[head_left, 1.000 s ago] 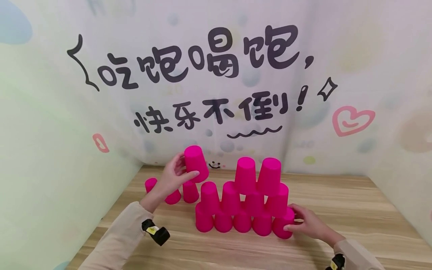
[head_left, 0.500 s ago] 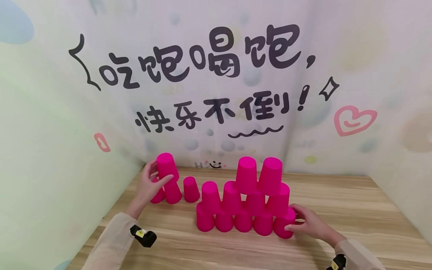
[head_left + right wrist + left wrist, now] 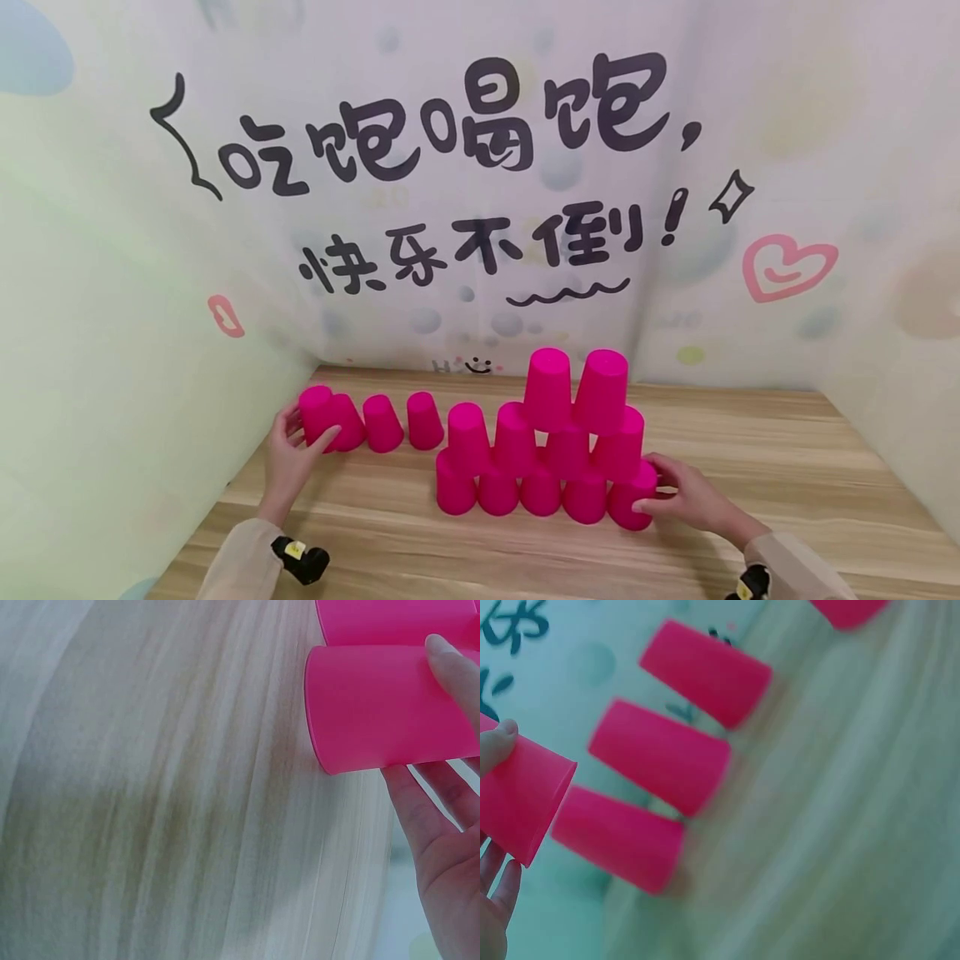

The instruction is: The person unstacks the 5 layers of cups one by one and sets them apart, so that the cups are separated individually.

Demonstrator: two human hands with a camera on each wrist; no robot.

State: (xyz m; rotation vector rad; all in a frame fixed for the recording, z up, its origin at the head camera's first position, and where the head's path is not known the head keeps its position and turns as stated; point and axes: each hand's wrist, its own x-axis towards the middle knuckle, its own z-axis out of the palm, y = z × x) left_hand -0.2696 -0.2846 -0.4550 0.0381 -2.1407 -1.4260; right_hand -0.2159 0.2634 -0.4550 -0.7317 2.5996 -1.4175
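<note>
a table [image 3: 525,567] with a pink cup stack [image 3: 567,454] and, far left, a row [image 3: 383,425] of three.
the left hand [image 3: 288,458] grips a fourth cup [image 3: 315,417] by the row's left end; the right hand [image 3: 690,496] grips the stack's bottom right corner cup [image 3: 628,500]; the head view hides part of the row's leftmost behind the fourth; the left wrist view shows all three whole.

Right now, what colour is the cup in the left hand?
Bright pink; the cup shows best in the left wrist view.
</note>
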